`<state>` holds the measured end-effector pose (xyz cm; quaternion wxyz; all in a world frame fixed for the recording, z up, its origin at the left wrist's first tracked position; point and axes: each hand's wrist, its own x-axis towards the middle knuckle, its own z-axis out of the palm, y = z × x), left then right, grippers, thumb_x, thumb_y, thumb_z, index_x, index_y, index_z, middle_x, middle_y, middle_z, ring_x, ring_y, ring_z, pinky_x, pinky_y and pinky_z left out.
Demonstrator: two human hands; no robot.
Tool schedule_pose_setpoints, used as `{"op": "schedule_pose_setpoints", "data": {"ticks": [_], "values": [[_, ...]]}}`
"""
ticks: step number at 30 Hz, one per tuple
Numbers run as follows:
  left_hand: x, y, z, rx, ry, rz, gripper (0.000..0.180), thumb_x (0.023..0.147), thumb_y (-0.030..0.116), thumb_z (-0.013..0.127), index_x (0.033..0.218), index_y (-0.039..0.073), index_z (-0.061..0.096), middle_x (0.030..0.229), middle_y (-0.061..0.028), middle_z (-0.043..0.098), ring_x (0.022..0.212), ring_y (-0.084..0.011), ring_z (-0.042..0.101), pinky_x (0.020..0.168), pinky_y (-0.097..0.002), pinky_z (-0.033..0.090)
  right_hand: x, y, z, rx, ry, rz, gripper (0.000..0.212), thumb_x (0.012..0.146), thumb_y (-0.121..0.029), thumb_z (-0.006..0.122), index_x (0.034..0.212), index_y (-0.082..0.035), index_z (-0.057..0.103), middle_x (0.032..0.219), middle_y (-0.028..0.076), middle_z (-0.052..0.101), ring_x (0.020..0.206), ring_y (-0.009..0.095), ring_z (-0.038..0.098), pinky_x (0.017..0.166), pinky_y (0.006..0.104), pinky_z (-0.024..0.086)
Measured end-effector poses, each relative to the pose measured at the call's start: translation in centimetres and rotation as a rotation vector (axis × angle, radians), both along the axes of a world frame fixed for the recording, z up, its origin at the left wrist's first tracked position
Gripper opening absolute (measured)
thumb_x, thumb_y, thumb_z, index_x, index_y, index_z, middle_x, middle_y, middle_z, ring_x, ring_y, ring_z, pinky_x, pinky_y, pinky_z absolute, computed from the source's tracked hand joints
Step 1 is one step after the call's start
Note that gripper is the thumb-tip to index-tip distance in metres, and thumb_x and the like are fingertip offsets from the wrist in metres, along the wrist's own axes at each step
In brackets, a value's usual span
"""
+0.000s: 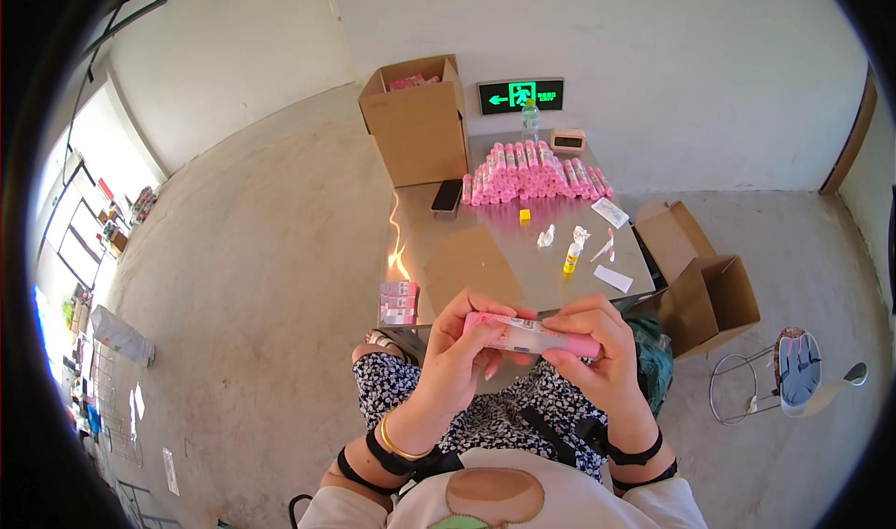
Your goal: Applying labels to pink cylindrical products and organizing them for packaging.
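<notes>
Several bits hard to make out. Label on the pink-and-white tube [523, 340] was too small to read, and fingers covered much of both its ends. Contents of the tall carton [416, 137] showed only as pink packs [413, 82] at the mouth; the rest sat behind its wall. Inside of the open carton [712, 305] right of the table was in shadow. Dark green bag [653, 359] was partly hidden by the right arm. Clutter along the far-left rim was blurred, and the lens edge cut it off.

Hands: left hand [455, 356] was closed around the tube's left end, thumb along the near side. Right hand [602, 347] pinched the right part, thumb below, fingers above, pink end sticking out into the palm. Both grips narrow, both on the same tube. Tube lay roughly level, right end slightly lower, over the lap just off the near edge of the metal table [551, 291].

On the table: similar tubes [527, 176] stacked at the back, black phone [447, 196] left of them, yellow cube [525, 215] in front, small yellow bottle [570, 257] to the right, cardboard sheet [471, 268] near the left hand.
</notes>
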<state>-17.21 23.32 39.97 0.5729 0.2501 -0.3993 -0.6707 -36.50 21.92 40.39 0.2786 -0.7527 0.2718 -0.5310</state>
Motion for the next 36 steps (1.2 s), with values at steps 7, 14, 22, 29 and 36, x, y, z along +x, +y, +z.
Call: {"op": "schedule_pose_setpoints", "data": {"ticks": [7, 14, 22, 29, 36], "values": [[-0.3, 1.2, 1.1, -0.110, -0.054, 0.017, 0.016, 0.092, 0.015, 0.057, 0.103, 0.005, 0.051, 0.113, -0.0189, 0.060, 0.075, -0.0174, 0.068, 0.047, -0.0162, 0.040, -0.2, 0.3, 0.0, 0.013, -0.097, 0.025, 0.029, 0.071, -0.005, 0.073, 0.098, -0.001, 0.063, 0.094, 0.014, 0.059, 0.084, 0.023, 0.060, 0.070, 0.0293, 0.047], [-0.3, 1.5, 1.1, -0.279, -0.111, 0.052, 0.022, 0.085, -0.001, 0.061, 0.104, 0.000, 0.050, 0.113, -0.0208, 0.058, 0.093, -0.0212, 0.064, 0.071, -0.0282, 0.057, -0.1, 0.5, -0.2, 0.051, -0.121, 0.076, 0.030, 0.072, -0.006, 0.073, 0.100, -0.001, 0.063, 0.097, 0.014, 0.060, 0.086, 0.023, 0.060, 0.073, 0.0298, 0.047], [0.1, 1.6, 1.0, -0.358, -0.206, 0.164, 0.020, 0.083, -0.003, 0.063, 0.100, -0.002, 0.053, 0.108, -0.0203, 0.060, 0.093, -0.0216, 0.063, 0.072, -0.0295, 0.058, -0.1, 0.5, 0.7, 0.082, 0.005, 0.101, 0.032, 0.072, -0.012, 0.075, 0.100, -0.002, 0.062, 0.103, 0.012, 0.060, 0.094, 0.027, 0.058, 0.081, 0.0327, 0.046], [-0.1, 1.6, 1.2, -0.429, -0.341, 0.282, 0.019, 0.080, -0.004, 0.065, 0.096, -0.002, 0.055, 0.102, -0.0179, 0.063, 0.088, -0.0193, 0.065, 0.068, -0.0273, 0.056, 0.9, 1.7, 3.0, -0.074, 0.161, -0.209, 0.036, 0.064, -0.010, 0.077, 0.098, -0.010, 0.065, 0.095, 0.005, 0.056, 0.087, 0.024, 0.052, 0.075, 0.0330, 0.038], [0.3, 1.9, 2.2, -0.790, -0.794, 0.552, 0.033, 0.064, -0.007, 0.070, 0.094, 0.001, 0.058, 0.097, -0.0147, 0.066, 0.083, -0.0217, 0.067, 0.067, -0.0272, 0.053, 1.9, 1.9, 3.0, -0.458, 0.258, -0.377, 0.029, 0.060, -0.005, 0.076, 0.086, -0.013, 0.067, 0.084, 0.001, 0.052, 0.077, 0.021, 0.047, 0.067, 0.0312, 0.035]]}}
